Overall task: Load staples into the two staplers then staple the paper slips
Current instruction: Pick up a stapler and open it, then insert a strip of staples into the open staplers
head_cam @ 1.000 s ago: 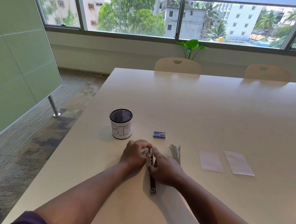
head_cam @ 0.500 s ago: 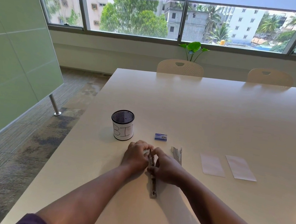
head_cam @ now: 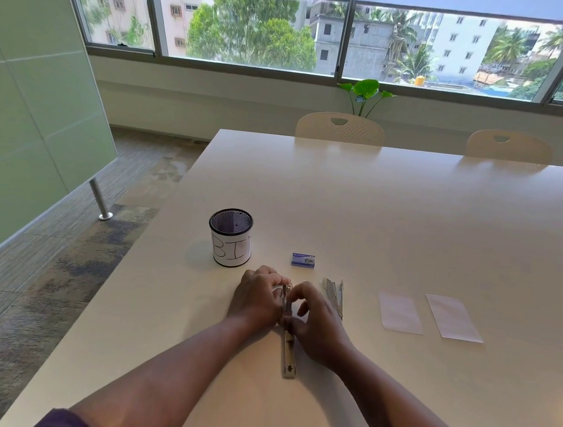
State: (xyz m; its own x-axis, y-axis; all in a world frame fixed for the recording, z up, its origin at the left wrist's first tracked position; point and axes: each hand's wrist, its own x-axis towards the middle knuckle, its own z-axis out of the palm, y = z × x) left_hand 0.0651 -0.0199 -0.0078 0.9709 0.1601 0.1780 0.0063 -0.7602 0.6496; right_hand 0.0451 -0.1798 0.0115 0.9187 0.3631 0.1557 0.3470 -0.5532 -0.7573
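Note:
A metal stapler [head_cam: 289, 355] lies opened out flat on the table, its long axis pointing toward me. My left hand [head_cam: 256, 300] grips its far end from the left. My right hand [head_cam: 314, 323] pinches the same stapler from the right, thumb and fingers at its channel; whether staples are in it is hidden. A second stapler [head_cam: 335, 296] lies just right of my right hand. The small blue staple box [head_cam: 303, 260] sits beyond the hands. Two white paper slips [head_cam: 399, 312] [head_cam: 452, 317] lie side by side to the right.
A black mesh cup [head_cam: 230, 237] with a white label marked "BI" stands at the left, near the table's left edge [head_cam: 154, 235]. Two chairs [head_cam: 340, 127] stand at the far side under the window.
My hands have stayed on the opened stapler; the right fingers have shifted slightly along its far end. The view has tilted a little, nothing else on the table moved.

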